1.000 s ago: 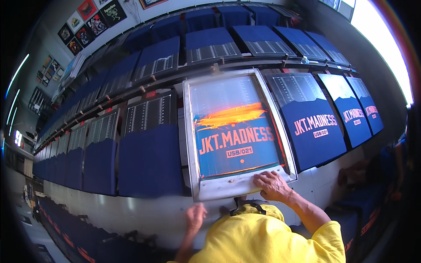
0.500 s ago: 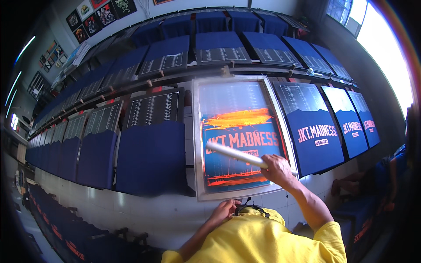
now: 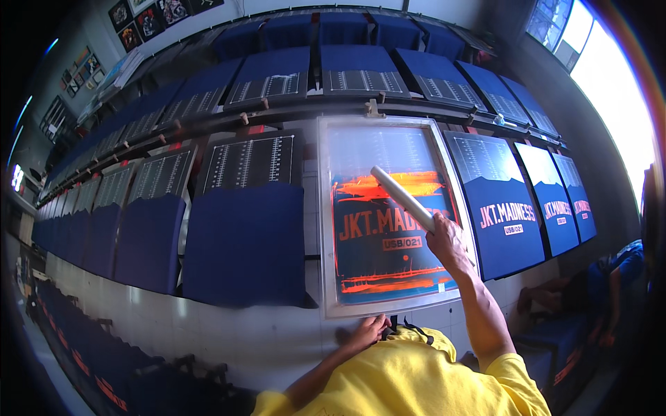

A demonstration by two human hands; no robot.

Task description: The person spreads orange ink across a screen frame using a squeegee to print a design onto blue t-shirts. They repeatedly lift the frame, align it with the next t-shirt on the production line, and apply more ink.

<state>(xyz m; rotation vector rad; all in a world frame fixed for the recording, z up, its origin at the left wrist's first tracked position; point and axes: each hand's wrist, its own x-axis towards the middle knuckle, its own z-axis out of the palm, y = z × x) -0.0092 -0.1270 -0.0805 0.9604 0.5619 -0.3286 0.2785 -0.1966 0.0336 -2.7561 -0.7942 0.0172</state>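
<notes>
At the centre right of the frame, my right hand (image 3: 444, 239) is gripping a long pale bar (image 3: 402, 196), fingers wrapping around its lower end; the bar is slanting toward the upper left above the printing screen (image 3: 327, 236), and whether it is touching the mesh I cannot tell. My left hand (image 3: 370, 330) is resting at the lower centre, its fingers bunching beside a black strap (image 3: 420, 331) at my yellow shirt (image 3: 409, 374); whether they are pinching anything I cannot tell. The screen, with its metal frame, is occupying the middle of the picture, a thick smear of orange ink (image 3: 352, 188) lying across its mesh behind the bar, orange lettering showing beneath, and a thinner ink band (image 3: 378, 283) running near its lower edge. Just right of it, a navy garment (image 3: 510, 253) is bearing pale orange lettering on its board; just left, a plain navy garment (image 3: 243, 243) is covering the lower part of a dark marked board (image 3: 250, 163). Farther out, a bright window (image 3: 614, 90) is glaring at the upper right, and framed pictures (image 3: 149, 23) are hanging at the upper left.
</notes>
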